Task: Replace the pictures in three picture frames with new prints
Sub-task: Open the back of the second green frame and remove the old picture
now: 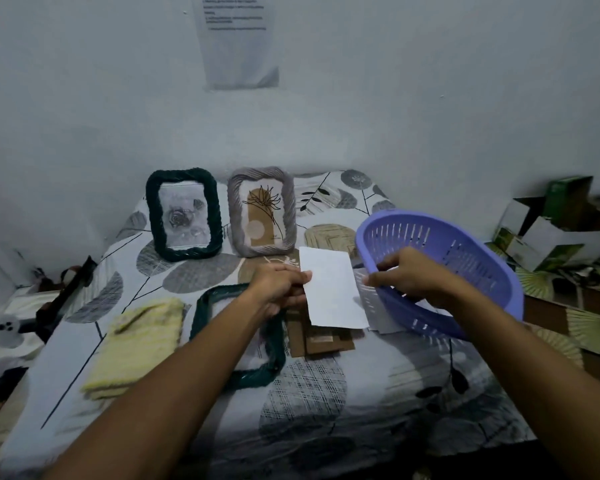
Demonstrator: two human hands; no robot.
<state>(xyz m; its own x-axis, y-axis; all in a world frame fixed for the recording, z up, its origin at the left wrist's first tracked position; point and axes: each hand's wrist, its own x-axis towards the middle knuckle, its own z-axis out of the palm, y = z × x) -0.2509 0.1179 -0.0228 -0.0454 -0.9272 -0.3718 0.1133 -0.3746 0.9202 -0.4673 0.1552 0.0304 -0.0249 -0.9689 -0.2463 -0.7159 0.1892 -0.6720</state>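
The left hand [280,285] pinches the left edge of a white print [331,288], blank side up, above the table's middle. At three o'clock from it, the right hand [407,274] is closed over the near rim of a tilted purple plastic basket [458,258], with more white sheets under the rim. Directly below the left wrist, a dark green rope frame [236,337] lies flat, brown backing boards [321,336] at its three o'clock. At twelve o'clock stand a dark green frame with a rose picture [184,214] and a grey frame with a flower drawing [262,211]. A folded yellow cloth [137,344] lies at nine o'clock on the leaf-patterned tablecloth [326,403].
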